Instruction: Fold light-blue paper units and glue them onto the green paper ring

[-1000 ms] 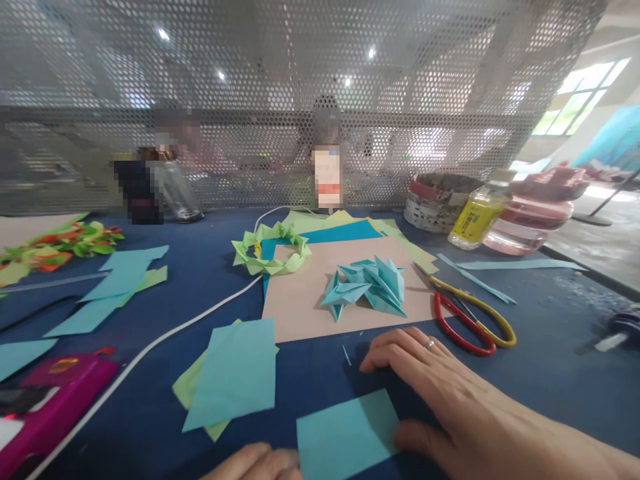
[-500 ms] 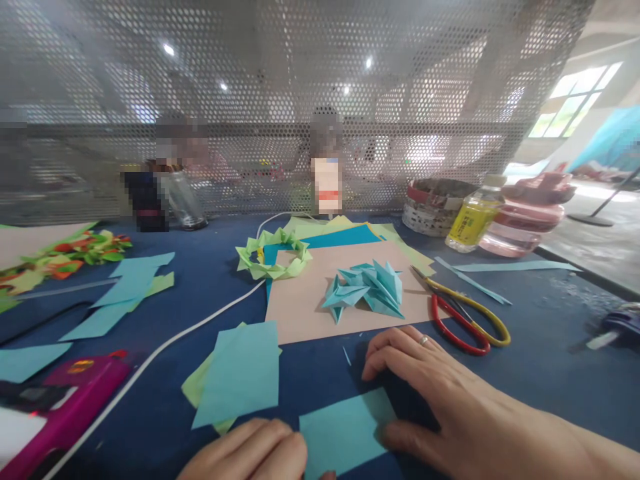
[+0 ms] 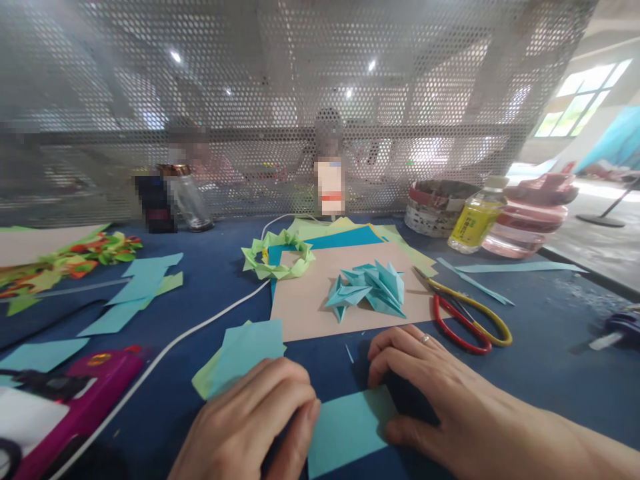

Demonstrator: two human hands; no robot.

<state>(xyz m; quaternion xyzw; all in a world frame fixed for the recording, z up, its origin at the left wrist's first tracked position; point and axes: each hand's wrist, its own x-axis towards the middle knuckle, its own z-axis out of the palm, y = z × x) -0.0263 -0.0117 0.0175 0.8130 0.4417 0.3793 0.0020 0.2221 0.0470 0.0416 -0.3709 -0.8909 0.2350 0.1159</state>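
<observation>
A small light-blue sheet of paper (image 3: 350, 427) lies on the dark blue table before me, between both hands. At its upper left corner my left hand (image 3: 250, 420) is closed, thumb and forefinger tips together; the exact contact is partly hidden. On the right, my right hand (image 3: 425, 380) rests with fingers bent and apart, its thumb on the sheet's right edge and the forefinger by the upper corner. Behind my left hand, more blue squares (image 3: 255, 347) lie over green ones (image 3: 205, 377). Folded blue paper pieces (image 3: 367, 290) sit on a beige sheet (image 3: 295, 313).
Scissors (image 3: 465, 317) with red and yellow handles lie at right. A green paper ring (image 3: 253, 267) is near a white cable (image 3: 215, 313). A purple power strip (image 3: 100, 387) lies left. Behind stand a bottle (image 3: 475, 220), a pink jug (image 3: 523, 220) and a perforated screen (image 3: 280, 120).
My left hand has moved up, now covering part of the blue squares, its thumb coming into view at the sheet's upper left corner. My right hand stays almost still. The view has shifted slightly.
</observation>
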